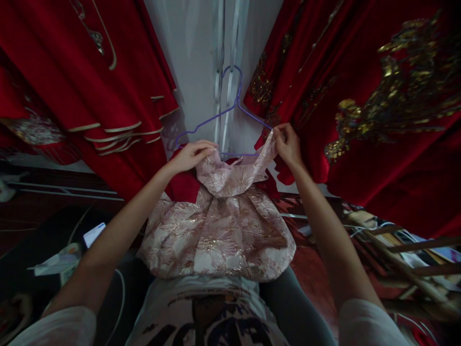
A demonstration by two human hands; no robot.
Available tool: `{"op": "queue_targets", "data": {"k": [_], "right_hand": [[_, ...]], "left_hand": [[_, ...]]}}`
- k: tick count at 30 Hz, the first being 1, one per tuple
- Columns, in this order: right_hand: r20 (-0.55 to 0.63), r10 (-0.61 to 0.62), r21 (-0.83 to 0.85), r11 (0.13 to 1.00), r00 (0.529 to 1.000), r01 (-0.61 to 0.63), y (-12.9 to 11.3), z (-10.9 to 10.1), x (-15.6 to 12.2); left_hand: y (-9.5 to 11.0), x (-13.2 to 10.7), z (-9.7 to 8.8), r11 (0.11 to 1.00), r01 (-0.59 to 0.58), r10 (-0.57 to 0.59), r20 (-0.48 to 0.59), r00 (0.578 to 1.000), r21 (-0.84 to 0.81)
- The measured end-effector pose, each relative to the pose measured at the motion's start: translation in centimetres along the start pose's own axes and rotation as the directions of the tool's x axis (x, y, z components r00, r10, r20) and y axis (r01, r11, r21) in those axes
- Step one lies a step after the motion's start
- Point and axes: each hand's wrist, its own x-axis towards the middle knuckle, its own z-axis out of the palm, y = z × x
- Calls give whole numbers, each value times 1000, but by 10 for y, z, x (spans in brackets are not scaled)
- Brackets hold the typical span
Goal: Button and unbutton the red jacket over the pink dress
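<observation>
A small pink brocade dress (230,230) with a pleated skirt and shiny woven pattern hangs in front of my body. My left hand (196,154) pinches the left shoulder of its top. At the other side, my right hand (288,144) grips the right shoulder strap, raised near the hanger's arm. Behind the dress is a purple hanger (236,102), its hook up by a pale metal rail. The hanger's lower bar passes behind the neck opening. Some red cloth (183,186) shows behind the dress on the left.
Red garments with pale trim (126,96) hang at the left, and red garments with gold embroidery (382,105) hang at the right. A wooden rack with papers (414,250) stands low at the right. On a dark surface at the left lies a white card (94,234).
</observation>
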Motion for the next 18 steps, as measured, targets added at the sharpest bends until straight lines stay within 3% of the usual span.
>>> {"op": "queue_targets", "data": {"k": [1,3,6,12,18], "right_hand": [[2,4,5,1000,1000,-4,0,-1,0],[7,7,8,1000,1000,-7,-1,-3,1],[2,8,7,1000,1000,-8,-3,-2,2],[0,21,-17,1000,1000,-21,-3,-2,4],[5,5,-12,1000,1000,-5,-4,-4,3]], "left_hand": [[-7,-3,-12,998,65,-67,-118,991,-13],[-25,-12,-33,983,183,-182,-338,923,-29],[-52,-34,-51,958,283,-270,-507,819,-51],[-83,-68,-51,902,389,-425,-557,714,-189],[-91,-68,-47,860,412,-510,-540,670,-302]]}}
